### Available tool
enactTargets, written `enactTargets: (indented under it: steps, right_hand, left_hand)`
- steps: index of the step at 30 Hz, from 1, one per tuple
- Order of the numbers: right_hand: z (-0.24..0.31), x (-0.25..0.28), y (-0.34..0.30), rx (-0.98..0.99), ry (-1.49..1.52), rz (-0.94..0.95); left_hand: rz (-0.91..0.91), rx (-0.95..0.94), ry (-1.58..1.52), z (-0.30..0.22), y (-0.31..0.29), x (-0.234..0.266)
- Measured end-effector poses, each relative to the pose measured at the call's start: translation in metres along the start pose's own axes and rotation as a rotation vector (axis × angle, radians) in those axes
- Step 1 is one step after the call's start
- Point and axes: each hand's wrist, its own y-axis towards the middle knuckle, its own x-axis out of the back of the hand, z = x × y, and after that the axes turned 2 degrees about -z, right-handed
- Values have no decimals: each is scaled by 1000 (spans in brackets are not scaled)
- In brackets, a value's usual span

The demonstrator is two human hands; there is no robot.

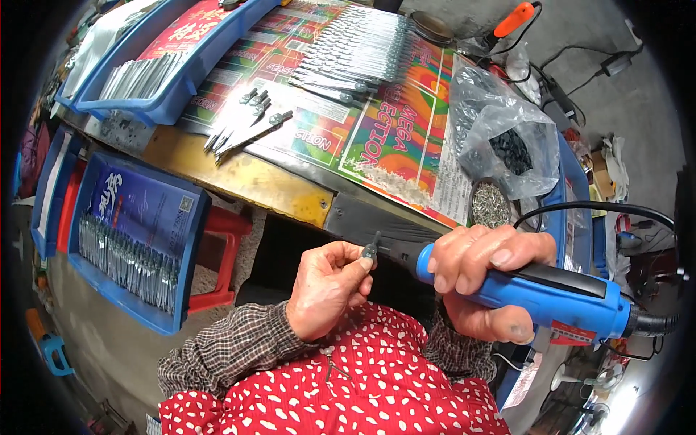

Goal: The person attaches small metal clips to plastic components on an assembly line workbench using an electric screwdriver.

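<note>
My left hand (324, 285), low in front of the table edge, pinches a small dark grey plastic piece (370, 251) between thumb and fingertips. A thin stub sticks up from that piece; whatever else of it there is lies hidden in the fingers. My right hand (487, 279) is wrapped round a blue corded power tool (540, 296), held level with its dark nozzle pointing left. The nozzle's tip is right beside the grey piece; whether they touch I cannot tell. On the table, several thin silver pieces with dark grey ends (250, 119) lie in a loose group.
Rows of similar silver pieces (355, 51) cover the table's far side. Blue trays (190, 264) of them stand at the left, one on a red stool (226, 246). A clear bag (533, 159) with dark bits and a bowl of scraps (491, 203) sit right. The tool's black cable (602, 206) runs nearby.
</note>
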Motion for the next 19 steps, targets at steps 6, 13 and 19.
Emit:
enactTargets:
  steps: [6,13,19]
  right_hand:
    - [1,-5,-1,-6,-11,-49]
    - [-3,-3,-1,-13,-1,-32]
    - [-1,-6,-1,-32,-183,-28]
  left_hand:
    - [-14,-28,65,3,1,0]
    - [-14,-35,64,6,2,1]
    - [-23,-43,71,6,2,0]
